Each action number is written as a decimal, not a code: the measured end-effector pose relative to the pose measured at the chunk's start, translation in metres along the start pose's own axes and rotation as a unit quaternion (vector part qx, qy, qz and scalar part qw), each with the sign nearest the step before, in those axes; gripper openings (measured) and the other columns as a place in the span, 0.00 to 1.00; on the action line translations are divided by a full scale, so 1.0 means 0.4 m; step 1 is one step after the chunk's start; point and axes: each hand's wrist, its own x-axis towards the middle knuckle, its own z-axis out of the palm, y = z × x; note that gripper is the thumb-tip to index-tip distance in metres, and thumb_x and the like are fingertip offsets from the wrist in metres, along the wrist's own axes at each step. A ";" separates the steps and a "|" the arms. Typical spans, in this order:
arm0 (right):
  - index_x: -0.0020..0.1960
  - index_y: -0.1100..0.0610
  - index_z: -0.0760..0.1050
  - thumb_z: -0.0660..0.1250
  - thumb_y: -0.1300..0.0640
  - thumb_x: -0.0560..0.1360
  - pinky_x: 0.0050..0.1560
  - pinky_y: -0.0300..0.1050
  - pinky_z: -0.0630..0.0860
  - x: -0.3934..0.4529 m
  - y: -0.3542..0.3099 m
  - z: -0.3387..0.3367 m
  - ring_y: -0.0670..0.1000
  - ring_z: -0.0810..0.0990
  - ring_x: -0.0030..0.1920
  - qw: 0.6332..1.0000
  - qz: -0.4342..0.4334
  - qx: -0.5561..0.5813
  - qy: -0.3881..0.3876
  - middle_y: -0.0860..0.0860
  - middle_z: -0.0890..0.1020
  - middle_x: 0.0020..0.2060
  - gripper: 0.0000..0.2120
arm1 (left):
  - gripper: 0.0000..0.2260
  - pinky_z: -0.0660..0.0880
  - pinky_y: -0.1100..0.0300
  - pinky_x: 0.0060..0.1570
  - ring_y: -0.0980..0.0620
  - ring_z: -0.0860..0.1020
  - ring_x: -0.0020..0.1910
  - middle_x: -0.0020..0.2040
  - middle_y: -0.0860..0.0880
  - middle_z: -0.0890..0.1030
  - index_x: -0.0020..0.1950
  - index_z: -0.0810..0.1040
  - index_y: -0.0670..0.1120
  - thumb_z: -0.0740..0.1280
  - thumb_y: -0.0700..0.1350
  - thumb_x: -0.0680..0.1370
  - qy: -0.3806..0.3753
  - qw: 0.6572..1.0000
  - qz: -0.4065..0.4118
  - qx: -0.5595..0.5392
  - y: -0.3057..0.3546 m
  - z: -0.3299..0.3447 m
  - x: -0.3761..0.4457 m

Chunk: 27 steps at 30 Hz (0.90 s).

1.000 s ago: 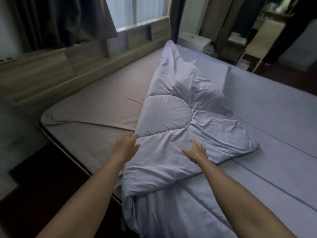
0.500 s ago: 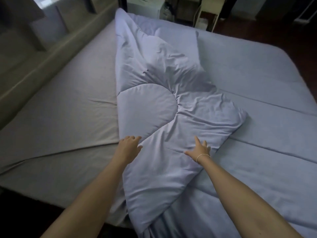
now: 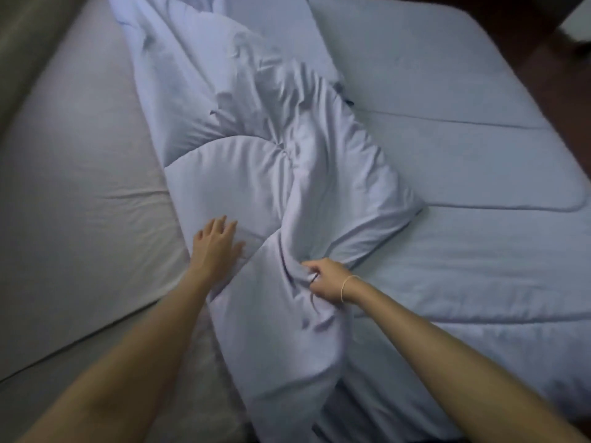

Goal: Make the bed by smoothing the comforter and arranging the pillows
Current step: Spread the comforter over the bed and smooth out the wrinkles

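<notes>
Head view, looking down the bed. Comforter (image 3: 447, 161), pale lavender-blue, quilted: spread flat over the right side of the bed out to its right edge, with its left portion folded back on itself in a long rumpled ridge (image 3: 256, 161) running from the far edge to the near edge along the bed's middle. Fitted sheet (image 3: 80, 161), greyish-beige: bare over the left side of the mattress, one crease crossing toward the fold. Left hand (image 3: 217, 247): open, fingers spread, palm down, pressed on the left edge of the folded ridge where it met the sheet. Right hand (image 3: 323, 281): closed into a fist, bunching a gather of comforter fabric near the bed's near edge, creases fanning away from the grip; a thin bracelet (image 3: 345, 287) sat at the wrist. Both forearms bare, entering from the near edge. Dark floor (image 3: 559, 59) showed past the bed's far right corner.
</notes>
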 end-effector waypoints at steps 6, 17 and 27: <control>0.64 0.50 0.76 0.67 0.29 0.62 0.61 0.42 0.74 -0.126 0.024 0.050 0.47 0.79 0.57 0.995 0.041 0.086 -0.017 0.49 0.82 0.58 0.37 | 0.28 0.43 0.27 0.65 0.40 0.44 0.77 0.79 0.49 0.49 0.73 0.59 0.57 0.55 0.67 0.76 -0.156 0.984 0.013 0.080 -0.076 0.068 0.047; 0.61 0.57 0.76 0.72 0.54 0.72 0.61 0.48 0.72 -0.029 0.002 0.026 0.56 0.79 0.59 0.913 0.151 0.239 0.295 0.58 0.80 0.58 0.19 | 0.05 0.68 0.52 0.37 0.39 0.75 0.40 0.40 0.36 0.76 0.45 0.71 0.43 0.57 0.39 0.72 0.081 0.993 -0.013 -0.090 -0.370 -0.088 -0.174; 0.76 0.39 0.39 0.70 0.29 0.60 0.72 0.69 0.45 0.140 -0.160 0.194 0.67 0.37 0.75 0.974 0.198 0.035 0.100 0.57 0.35 0.76 0.56 | 0.21 0.72 0.43 0.51 0.34 0.74 0.50 0.53 0.34 0.78 0.57 0.76 0.39 0.64 0.27 0.66 0.145 0.951 -0.252 -0.103 -0.622 -0.092 -0.319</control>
